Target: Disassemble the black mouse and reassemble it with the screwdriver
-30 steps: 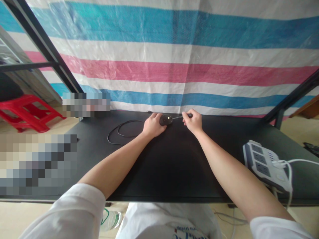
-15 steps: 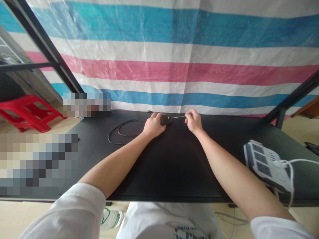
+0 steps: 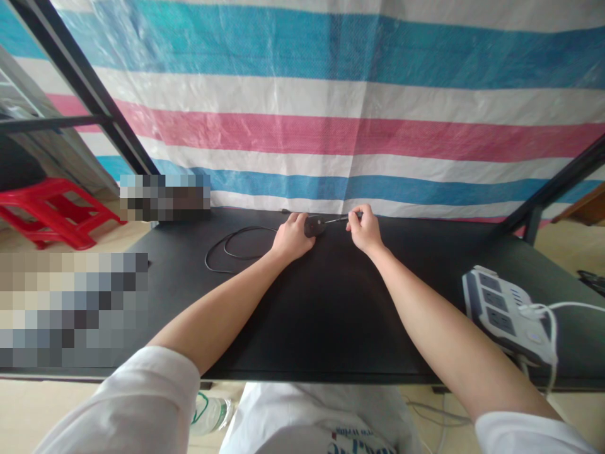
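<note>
Near the far edge of the black table, my left hand point(image 3: 292, 236) is wrapped round a small black computer mouse point(image 3: 314, 225). A pale spot shows on the mouse's side facing right. The mouse's thin black cable point(image 3: 225, 243) lies in a loop left of that hand, and its plug end point(image 3: 284, 211) rests near the back edge. My right hand point(image 3: 365, 230) is closed on the dark handle of a screwdriver point(image 3: 336, 220). Its slim metal shaft points left, with the tip at the mouse; whether it sits in a screw is too small to tell.
A white and grey power strip point(image 3: 508, 315) with white cables stands on the table point(image 3: 331, 315) at right. Striped sheeting point(image 3: 302, 132) hangs behind the table. Black frame posts point(image 3: 101, 94) rise at the sides. A red stool point(image 3: 57, 211) stands at left; two areas are pixelated.
The fingers of my right hand have shifted and turned slightly on the screwdriver handle. My left hand and the mouse stay nearly in place.
</note>
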Motion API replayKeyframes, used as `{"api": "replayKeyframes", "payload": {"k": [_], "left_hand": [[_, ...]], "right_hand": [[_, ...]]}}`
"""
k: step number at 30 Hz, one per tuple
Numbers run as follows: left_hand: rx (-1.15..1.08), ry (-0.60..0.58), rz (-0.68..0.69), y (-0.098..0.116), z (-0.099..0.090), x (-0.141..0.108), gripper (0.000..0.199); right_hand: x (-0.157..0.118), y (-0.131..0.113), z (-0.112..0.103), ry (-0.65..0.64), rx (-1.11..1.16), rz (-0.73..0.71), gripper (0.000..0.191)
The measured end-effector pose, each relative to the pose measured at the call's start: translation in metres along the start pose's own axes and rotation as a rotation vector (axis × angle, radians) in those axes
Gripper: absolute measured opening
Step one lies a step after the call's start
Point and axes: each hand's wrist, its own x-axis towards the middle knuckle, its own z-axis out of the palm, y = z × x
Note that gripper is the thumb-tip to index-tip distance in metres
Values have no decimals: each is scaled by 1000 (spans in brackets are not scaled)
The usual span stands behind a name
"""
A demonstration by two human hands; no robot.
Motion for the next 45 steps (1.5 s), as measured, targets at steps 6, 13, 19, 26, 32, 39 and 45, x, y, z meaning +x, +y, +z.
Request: {"api": "replayKeyframes", "payload": {"k": [6, 13, 19, 26, 32, 39, 45], "left_hand": [[15, -17, 17, 0, -1, 1, 56], [34, -32, 25, 2, -4, 0, 53], [46, -25, 23, 1, -2, 1, 52], [48, -22, 21, 1, -4, 1, 54], [52, -26, 7, 2, -6, 0, 53], [64, -29, 24, 2, -4, 1, 54], [45, -22, 36, 0, -4, 1, 54]], "right_hand": [[1, 0, -4, 11, -143, 32, 26], [1, -2, -8, 36, -233, 27, 42], [-1, 2, -5, -13, -96, 39, 29], [-1, 2, -3, -45, -24, 52, 15], [1, 5, -4, -53, -109, 23, 23], [2, 3, -7, 21, -209, -17, 35], [1, 0, -9, 8, -199, -30, 50]]}}
